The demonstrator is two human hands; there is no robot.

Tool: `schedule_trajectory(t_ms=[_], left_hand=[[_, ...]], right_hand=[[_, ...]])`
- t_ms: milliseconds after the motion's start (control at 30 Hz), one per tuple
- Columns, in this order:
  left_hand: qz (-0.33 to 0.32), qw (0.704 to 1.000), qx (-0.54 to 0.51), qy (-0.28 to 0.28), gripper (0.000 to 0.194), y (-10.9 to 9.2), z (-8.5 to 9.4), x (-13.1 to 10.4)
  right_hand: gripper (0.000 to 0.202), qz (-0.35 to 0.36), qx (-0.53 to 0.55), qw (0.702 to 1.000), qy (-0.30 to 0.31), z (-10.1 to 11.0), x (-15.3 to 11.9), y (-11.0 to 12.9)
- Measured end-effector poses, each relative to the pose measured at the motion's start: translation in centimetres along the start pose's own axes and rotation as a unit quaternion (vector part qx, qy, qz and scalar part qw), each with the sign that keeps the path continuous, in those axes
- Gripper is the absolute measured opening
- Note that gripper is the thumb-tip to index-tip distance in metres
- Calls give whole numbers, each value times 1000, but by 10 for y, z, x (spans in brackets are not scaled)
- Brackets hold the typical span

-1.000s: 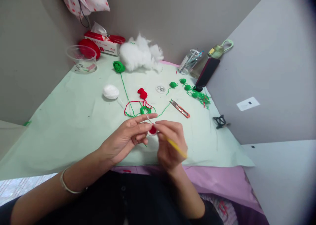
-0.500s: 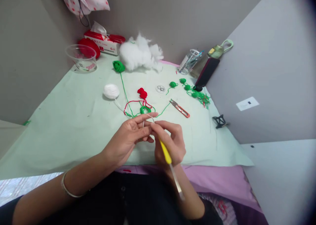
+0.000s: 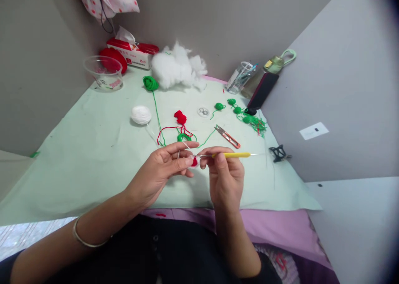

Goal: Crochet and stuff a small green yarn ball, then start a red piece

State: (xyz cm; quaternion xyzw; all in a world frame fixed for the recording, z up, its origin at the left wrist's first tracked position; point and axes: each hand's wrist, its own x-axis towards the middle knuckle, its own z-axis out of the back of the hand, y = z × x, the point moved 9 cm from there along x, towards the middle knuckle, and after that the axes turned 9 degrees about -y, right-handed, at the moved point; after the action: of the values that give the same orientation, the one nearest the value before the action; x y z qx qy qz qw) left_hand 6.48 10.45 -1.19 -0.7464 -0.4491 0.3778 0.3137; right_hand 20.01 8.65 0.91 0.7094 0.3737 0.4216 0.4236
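Between thumb and fingers, my left hand [image 3: 162, 167] pinches a small red and white crochet piece [image 3: 195, 162], with white yarn running over its index finger. My right hand [image 3: 226, 176] grips a crochet hook by its yellow handle [image 3: 237, 154]. The hook lies level, its metal tip at the top of the piece. A white yarn ball [image 3: 141, 114] sits on the table to the left, its strand leading toward my left hand. Red yarn [image 3: 180, 117] and a green yarn coil [image 3: 184, 137] lie just beyond my fingers.
Orange-handled snips [image 3: 228, 137] lie right of centre, near small green crocheted balls [image 3: 220, 106]. Farther back are white stuffing [image 3: 176, 67], a green yarn ball [image 3: 150, 83], a clear tub [image 3: 107, 82], a tissue box [image 3: 134, 55], a phone [image 3: 263, 92] and a bottle [image 3: 273, 65].
My right hand has turned and shifted right, swinging the hook from pointing steeply down toward me to level. The red and white piece now shows between my hands.
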Motion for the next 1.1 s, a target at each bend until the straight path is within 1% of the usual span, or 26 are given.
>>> schedule_trajectory(t_ms=[100, 200, 300, 367, 433, 500, 567, 633, 700, 833, 900, 1000, 1100], left_hand=[[-12, 1000, 25, -7, 32, -3, 3, 0], [-23, 998, 53, -13, 33, -3, 7, -1], [-51, 995, 80, -25, 33, -6, 12, -2], [-81, 991, 100, -33, 33, -9, 13, -3], [-110, 985, 126, -43, 35, -13, 13, -4], [-128, 979, 151, -55, 36, -15, 12, -6], [-140, 974, 166, -71, 36, -18, 11, -8], [-144, 972, 167, -80, 37, -19, 10, -10], [-135, 976, 152, -72, 40, -18, 8, -10], [-78, 992, 91, -34, 43, -9, 7, -7], [-57, 996, 68, -32, 41, -5, 10, -6], [-42, 997, 45, -39, 38, -4, 12, -3], [-34, 998, 27, -33, 34, -6, 10, -2]], right_hand=[[18, -18, 25, 999, 10, -1, 0, 0], [19, 10, -10, 1000, 11, -1, -2, 8], [19, 77, -88, 993, 15, -4, -7, 23], [20, 128, -147, 980, 30, -8, -11, 32], [23, 181, -181, 965, 47, -13, -16, 38], [25, 248, -201, 946, 56, -18, -23, 43], [24, 319, -230, 917, 58, -22, -31, 47], [23, 368, -251, 894, 51, -25, -37, 48], [23, 368, -250, 895, 32, -23, -36, 46], [26, 320, -230, 919, 5, -15, -30, 45], [27, 318, -227, 920, 3, -15, -29, 47], [28, 308, -215, 927, 10, -17, -29, 49], [27, 241, -165, 956, 2, -14, -23, 44]])
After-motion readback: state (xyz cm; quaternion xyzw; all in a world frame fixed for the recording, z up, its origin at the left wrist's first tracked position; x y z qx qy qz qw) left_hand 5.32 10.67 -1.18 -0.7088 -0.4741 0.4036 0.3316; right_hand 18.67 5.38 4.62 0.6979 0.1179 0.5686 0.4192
